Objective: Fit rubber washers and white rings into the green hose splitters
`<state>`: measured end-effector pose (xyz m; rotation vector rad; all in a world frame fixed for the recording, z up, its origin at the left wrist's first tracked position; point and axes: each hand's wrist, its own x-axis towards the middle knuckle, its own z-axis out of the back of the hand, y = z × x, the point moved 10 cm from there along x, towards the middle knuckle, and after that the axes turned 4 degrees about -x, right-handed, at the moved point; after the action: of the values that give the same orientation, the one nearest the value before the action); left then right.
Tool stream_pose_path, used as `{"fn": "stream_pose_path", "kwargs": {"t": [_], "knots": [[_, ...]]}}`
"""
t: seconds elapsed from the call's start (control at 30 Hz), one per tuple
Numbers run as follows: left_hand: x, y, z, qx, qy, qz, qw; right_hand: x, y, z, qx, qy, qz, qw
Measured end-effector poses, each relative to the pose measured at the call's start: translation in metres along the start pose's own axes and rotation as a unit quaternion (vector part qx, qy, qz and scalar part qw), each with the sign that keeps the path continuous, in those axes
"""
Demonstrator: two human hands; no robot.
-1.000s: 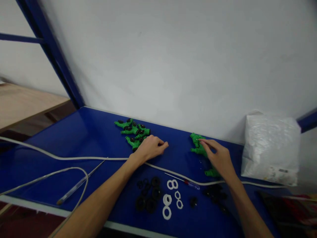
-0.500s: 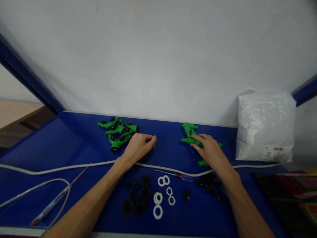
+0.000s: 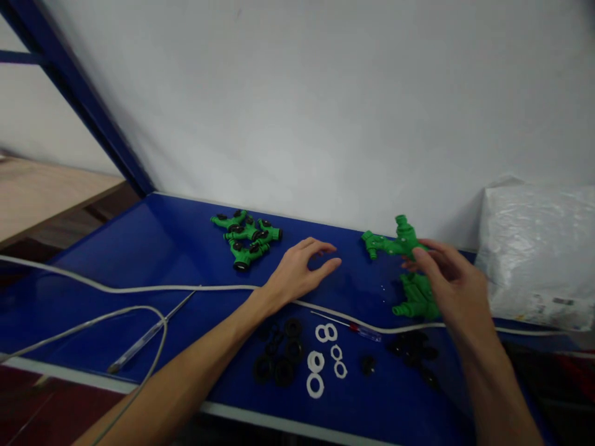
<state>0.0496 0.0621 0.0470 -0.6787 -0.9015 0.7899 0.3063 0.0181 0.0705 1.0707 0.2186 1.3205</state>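
My right hand (image 3: 453, 275) grips a green plastic hose splitter (image 3: 405, 238) between thumb and fingers, lifted off the blue table. Beneath it lie more green splitter bodies (image 3: 413, 300), and another green piece (image 3: 373, 243) rests behind to the left. My left hand (image 3: 309, 266) hovers over the middle of the table, thumb and fingers apart, holding nothing. To its left sits a cluster of green splitters with black valve knobs (image 3: 244, 238).
Black rings (image 3: 283, 370), white rings (image 3: 315, 371), small black parts (image 3: 413, 352) and a screwdriver (image 3: 367, 332) lie nearer me. A pale cable (image 3: 139, 289) crosses the blue table (image 3: 139, 241). A white plastic package (image 3: 542, 254) stands at right; a clear-handled pointed tool (image 3: 139, 349) lies left.
My right hand has picked up a green splitter from the pile. My left hand has opened its fingers. The view has shifted, so the table appears further left.
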Motion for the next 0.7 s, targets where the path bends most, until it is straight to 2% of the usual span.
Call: {"fn": "stream_pose_path", "kwargs": {"t": [0.03, 0.1, 0.2, 0.27, 0.33, 0.5, 0.7], "knots": [[-0.001, -0.005, 0.001, -0.023, -0.011, -0.014, 1.000, -0.005, 0.006, -0.013, 0.062, 0.032, -0.020, 0.997], [-0.003, -0.012, -0.001, -0.062, -0.010, -0.023, 0.998, -0.019, 0.024, -0.045, 0.111, 0.116, -0.030, 0.987], [-0.007, -0.017, -0.019, -0.113, 0.069, -0.001, 0.991, -0.040, 0.046, -0.083, 0.167, 0.216, -0.025, 0.962], [-0.011, -0.019, -0.033, -0.157, 0.128, 0.019, 0.979, -0.047, 0.048, -0.093, 0.194, 0.240, -0.032, 0.950], [-0.014, -0.019, -0.042, -0.212, 0.155, 0.039, 0.964, -0.047, 0.046, -0.094, 0.212, 0.240, -0.035, 0.947], [-0.008, 0.010, -0.040, -0.304, 0.088, 0.132, 0.939, -0.045, 0.046, -0.091, 0.193, 0.256, -0.011, 0.947], [0.000, 0.037, -0.022, -0.338, -0.004, 0.197, 0.920, -0.043, 0.047, -0.082, 0.050, 0.299, 0.029, 0.952]]}}
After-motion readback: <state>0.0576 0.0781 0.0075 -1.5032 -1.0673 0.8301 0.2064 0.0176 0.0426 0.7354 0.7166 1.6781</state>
